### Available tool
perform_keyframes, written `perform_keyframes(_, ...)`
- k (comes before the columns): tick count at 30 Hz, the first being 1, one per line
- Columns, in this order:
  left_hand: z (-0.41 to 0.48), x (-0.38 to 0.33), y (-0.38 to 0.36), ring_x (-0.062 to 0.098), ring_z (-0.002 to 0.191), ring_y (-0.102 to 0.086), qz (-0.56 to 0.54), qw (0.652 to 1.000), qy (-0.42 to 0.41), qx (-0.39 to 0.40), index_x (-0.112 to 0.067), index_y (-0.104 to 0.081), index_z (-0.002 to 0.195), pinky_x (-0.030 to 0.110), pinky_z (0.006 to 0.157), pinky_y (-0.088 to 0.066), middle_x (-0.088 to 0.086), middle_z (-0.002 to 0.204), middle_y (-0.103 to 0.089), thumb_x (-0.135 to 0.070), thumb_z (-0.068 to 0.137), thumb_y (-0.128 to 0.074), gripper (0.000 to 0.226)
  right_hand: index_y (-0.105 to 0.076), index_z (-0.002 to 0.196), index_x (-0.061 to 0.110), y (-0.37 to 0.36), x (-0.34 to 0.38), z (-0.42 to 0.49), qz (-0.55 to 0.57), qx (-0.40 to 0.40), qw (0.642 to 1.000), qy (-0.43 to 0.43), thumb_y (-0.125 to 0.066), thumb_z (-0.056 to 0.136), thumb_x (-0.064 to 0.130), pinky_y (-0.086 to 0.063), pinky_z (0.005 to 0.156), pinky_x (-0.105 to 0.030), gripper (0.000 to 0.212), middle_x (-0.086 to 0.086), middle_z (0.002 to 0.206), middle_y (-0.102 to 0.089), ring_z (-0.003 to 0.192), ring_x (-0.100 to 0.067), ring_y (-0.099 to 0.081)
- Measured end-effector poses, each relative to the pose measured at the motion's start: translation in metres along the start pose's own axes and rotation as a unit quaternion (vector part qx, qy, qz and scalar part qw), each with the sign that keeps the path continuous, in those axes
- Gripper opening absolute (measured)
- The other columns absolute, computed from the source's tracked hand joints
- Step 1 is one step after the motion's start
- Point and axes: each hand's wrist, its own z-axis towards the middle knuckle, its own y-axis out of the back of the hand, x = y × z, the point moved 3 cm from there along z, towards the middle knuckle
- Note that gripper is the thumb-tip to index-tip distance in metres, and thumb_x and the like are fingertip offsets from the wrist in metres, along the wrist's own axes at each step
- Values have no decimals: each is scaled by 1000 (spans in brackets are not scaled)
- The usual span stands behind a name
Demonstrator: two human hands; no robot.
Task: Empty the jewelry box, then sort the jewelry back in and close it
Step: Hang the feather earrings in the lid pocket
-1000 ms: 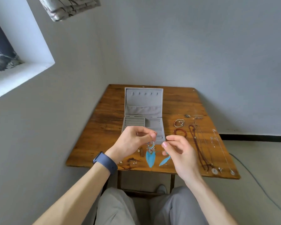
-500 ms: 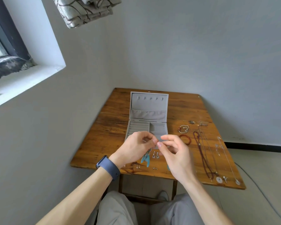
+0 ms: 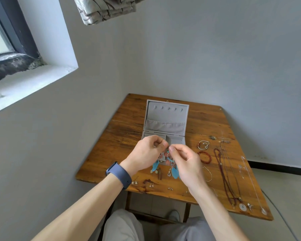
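Note:
A grey jewelry box (image 3: 166, 121) stands open on the wooden table (image 3: 122, 134), its lid upright and its visible compartments bare. Just in front of it my left hand (image 3: 147, 154) and my right hand (image 3: 185, 164) meet fingertip to fingertip, each pinching the top of a blue feather earring. One earring (image 3: 155, 166) hangs below my left hand, the other earring (image 3: 175, 172) below my right, both partly hidden by my hands. Small stud earrings (image 3: 151, 185) lie near the front edge.
To the right lie a pearl bracelet (image 3: 203, 144), a red bead bracelet (image 3: 205, 156), a dark cord necklace (image 3: 224, 174) and thin silver chains (image 3: 250, 180). The table stands in a wall corner below a window (image 3: 5, 40). My knees are under the front edge.
My hands have drawn together until the fingertips meet, and the two feather earrings now hang side by side. The view has tilted up and the table sits lower in the frame.

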Motion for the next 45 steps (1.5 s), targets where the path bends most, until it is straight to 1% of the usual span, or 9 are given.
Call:
perform_keyframes(7,34,13,9,11,82,-66,38,999,3,-28,-19,-67,100,31,75,-57,-7,88,-69,-34,100,-55,19,-71,96,31,-14,-9,39,-34,-9,999,4,-63,97,31,-53,71,-12,8,21,93,-73,90,3,-68)
perform_keyframes(11,64,25,12,10,79,-66,47,998,13,-44,-20,-68,100,30,73,-57,-7,87,-69,-33,99,-56,18,-70,93,28,-25,-16,70,-52,-14,999,5,-61,98,28,-50,53,-17,10,16,85,-73,65,-5,-68)
perform_keyframes(16,110,50,27,1,78,-65,0,995,27,-93,-24,-71,97,8,61,-46,-11,86,-70,-38,96,-62,17,-70,91,28,-38,-24,128,-54,-8,999,-1,-63,97,25,-48,52,-14,10,11,81,-74,63,-5,-68)
perform_keyframes(22,160,81,41,-3,81,-64,-58,985,72,-148,-27,-73,93,4,61,-44,-13,84,-73,-35,95,-64,12,-71,94,25,-54,-37,196,-40,-14,999,-24,-63,97,24,-50,55,-13,8,9,81,-75,66,-2,-69)
perform_keyframes(30,168,89,29,-7,91,-64,-21,995,-7,-98,-26,-74,104,7,75,-50,-18,96,-71,-36,94,-66,16,-72,95,27,-52,-64,207,-55,-29,998,-31,-66,95,27,-58,68,-22,6,8,86,-76,78,-5,-72)
perform_keyframes(33,162,87,25,-3,93,-65,-3,996,-20,-84,-25,-75,109,13,80,-52,-16,100,-72,-34,93,-67,20,-71,91,31,-52,-64,202,-30,-19,999,-31,-66,95,26,-54,60,-17,8,11,82,-75,72,-5,-71)
perform_keyframes(36,154,78,23,-4,90,-64,23,996,-51,-76,-25,-76,109,13,78,-51,-16,97,-73,-32,93,-68,19,-72,92,31,-48,-61,197,-30,-18,999,-37,-67,95,26,-50,56,-14,8,12,80,-75,64,-5,-70)
perform_keyframes(42,133,53,30,-2,88,-62,77,987,-94,-103,-27,-76,107,8,75,-47,-15,93,-72,-31,93,-68,17,-73,95,29,-41,-48,180,-9,-9,999,-46,-66,95,28,-58,64,-21,7,12,83,-75,75,-6,-70)
perform_keyframes(45,122,43,33,-1,87,-62,90,986,-99,-96,-27,-76,106,9,73,-48,-19,91,-70,-33,92,-67,17,-73,101,26,-38,-39,169,-13,-7,999,-32,-65,96,29,-55,62,-18,10,11,86,-75,73,-4,-70)
